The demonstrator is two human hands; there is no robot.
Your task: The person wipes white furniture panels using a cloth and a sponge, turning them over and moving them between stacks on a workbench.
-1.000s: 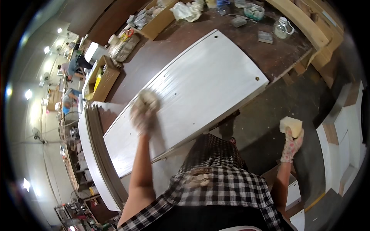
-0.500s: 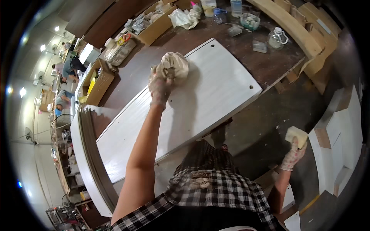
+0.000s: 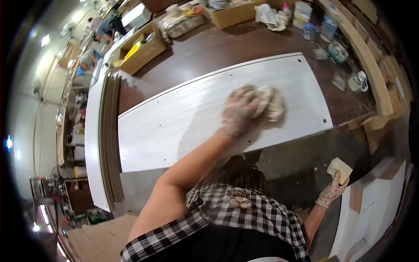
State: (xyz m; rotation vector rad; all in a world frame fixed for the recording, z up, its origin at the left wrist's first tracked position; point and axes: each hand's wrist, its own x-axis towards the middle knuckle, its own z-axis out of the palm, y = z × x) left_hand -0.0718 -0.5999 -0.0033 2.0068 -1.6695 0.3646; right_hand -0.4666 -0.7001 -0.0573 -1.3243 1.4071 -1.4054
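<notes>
A long white board (image 3: 187, 113) with small dark holes lies flat on the dark brown table. My left hand (image 3: 238, 111), in a patterned glove smeared by motion, presses a crumpled cream cloth (image 3: 269, 104) onto the board's right half. Off to the right, beyond the board's near edge, my right hand (image 3: 331, 192) wears a white glove with pink marks. Its fingers grip a pale, block-shaped sponge (image 3: 339, 169), held in the air above the floor.
Several white boards (image 3: 98, 139) stand stacked on edge at the left. Cardboard boxes (image 3: 146, 54), plastic bottles (image 3: 329, 27) and a jug (image 3: 358, 81) sit along the table's far side. A white panelled piece (image 3: 371, 209) stands at the right. People (image 3: 104, 28) work far back left.
My left hand has wiped the cloth from the board's far edge toward its near right side. My view has turned, and the right hand still holds the sponge.
</notes>
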